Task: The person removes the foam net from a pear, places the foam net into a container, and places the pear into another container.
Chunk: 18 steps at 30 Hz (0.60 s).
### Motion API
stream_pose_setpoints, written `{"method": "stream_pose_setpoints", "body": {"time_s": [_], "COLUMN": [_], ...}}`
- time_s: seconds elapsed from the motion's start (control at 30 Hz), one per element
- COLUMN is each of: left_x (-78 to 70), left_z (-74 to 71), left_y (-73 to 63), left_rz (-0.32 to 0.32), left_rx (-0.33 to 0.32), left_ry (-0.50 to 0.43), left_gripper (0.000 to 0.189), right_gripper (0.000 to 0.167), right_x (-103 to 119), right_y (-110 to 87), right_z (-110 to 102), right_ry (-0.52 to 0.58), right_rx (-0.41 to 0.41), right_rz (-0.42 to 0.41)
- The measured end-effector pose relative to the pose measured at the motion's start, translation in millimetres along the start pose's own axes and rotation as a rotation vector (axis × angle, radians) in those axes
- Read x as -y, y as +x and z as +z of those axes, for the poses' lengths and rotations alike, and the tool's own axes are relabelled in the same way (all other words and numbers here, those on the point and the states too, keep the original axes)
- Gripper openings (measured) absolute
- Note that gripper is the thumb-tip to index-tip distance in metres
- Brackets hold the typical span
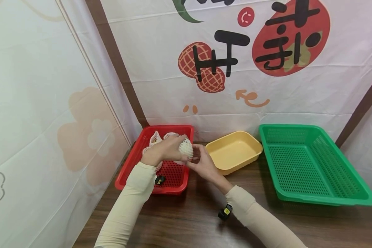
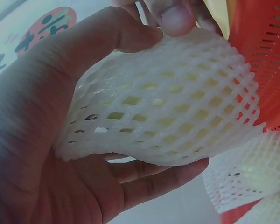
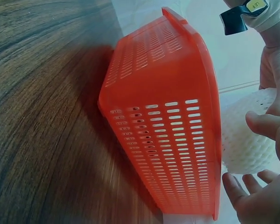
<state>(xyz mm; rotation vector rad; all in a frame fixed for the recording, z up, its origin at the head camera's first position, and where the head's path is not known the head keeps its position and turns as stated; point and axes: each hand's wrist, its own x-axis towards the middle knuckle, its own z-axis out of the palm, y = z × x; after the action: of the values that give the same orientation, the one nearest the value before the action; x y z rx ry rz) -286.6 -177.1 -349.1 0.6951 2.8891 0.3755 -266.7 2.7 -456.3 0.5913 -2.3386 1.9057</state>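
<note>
My left hand [image 1: 165, 151] grips a rounded, pale yellow fruit in a white foam net [image 2: 177, 109], over the right side of the red basket [image 1: 186, 184]. Its thumb lies along the top of the net and its fingers curl beneath. From the other side my right hand [image 1: 206, 167] meets the fruit, thumb against the net and bent fingers around its end. In the right wrist view both hands surround the netted fruit [image 3: 247, 140], beyond the basket's rim. More foam-netted fruit [image 2: 266, 163] lies inside the basket, partly hidden by my left hand.
A yellow tray [image 1: 232, 151] stands right of the red basket, close to my right hand. Farther right is a large green basket [image 1: 300, 168]. All rest on a dark wooden table [image 1: 189, 224], with printed white cloth [image 1: 161, 86] hanging behind and at the left.
</note>
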Motion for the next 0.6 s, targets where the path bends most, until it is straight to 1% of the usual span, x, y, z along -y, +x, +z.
{"method": "stream_pose_setpoints", "body": {"time_s": [0.17, 0.33, 0.47, 0.6], "left_x": [-2.7, -2.3, -1.6, -1.8], "left_z": [0.7, 4.5, 7.1, 9.2], "left_y": [-0.2, 1.3, 3.1, 4.2], "left_rz": [-0.001, -0.001, 0.034, 0.085], "left_rx": [0.000, -0.016, -0.047, -0.092], "left_ry": [-0.012, -0.029, -0.038, -0.077], "left_gripper": [0.091, 0.094, 0.090, 0.088], "right_gripper": [0.068, 0.068, 0.067, 0.067], "right_x": [2.1, -0.8, -2.8, -5.3], "right_y": [-0.7, -0.6, -1.3, -2.6], "right_z": [-1.5, -2.6, -4.3, -6.4], "right_ry": [0.036, 0.006, 0.001, 0.007], "right_rx": [-0.025, -0.047, -0.049, -0.052], "right_rz": [-0.002, 0.001, 0.009, 0.012]}}
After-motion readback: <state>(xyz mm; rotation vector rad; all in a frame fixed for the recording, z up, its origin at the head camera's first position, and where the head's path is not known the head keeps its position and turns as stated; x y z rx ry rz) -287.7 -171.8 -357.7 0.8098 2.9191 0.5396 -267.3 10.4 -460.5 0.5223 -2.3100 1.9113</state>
